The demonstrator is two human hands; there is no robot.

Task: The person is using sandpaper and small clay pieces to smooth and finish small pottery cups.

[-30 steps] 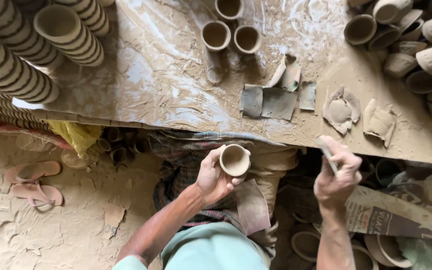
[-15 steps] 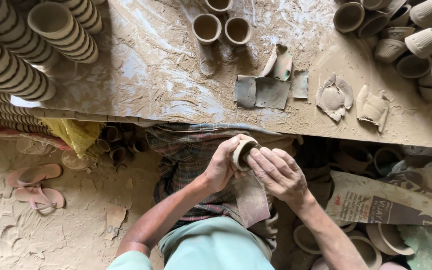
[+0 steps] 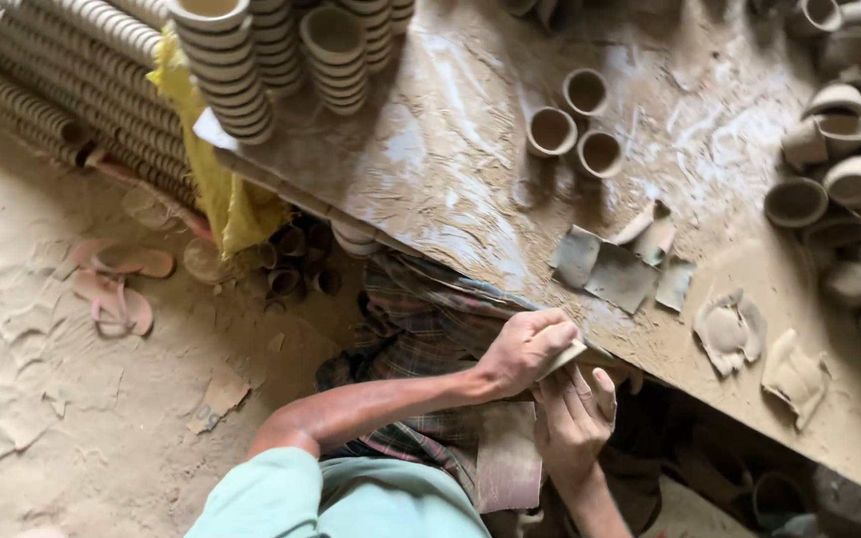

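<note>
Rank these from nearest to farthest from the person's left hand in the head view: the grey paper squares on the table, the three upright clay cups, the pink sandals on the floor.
Measured from the left hand:
1. Grey paper squares, just up and right on the table.
2. Three upright clay cups, farther up the table.
3. Pink sandals, far left on the sandy floor.

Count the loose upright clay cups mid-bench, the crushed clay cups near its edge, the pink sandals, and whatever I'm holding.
Upright brown clay cups mid-bench: 3
Crushed flattened clay cups: 2
Pink sandals on sandy floor: 2
Pale clay cup in left hand: 1
Total: 8
</note>
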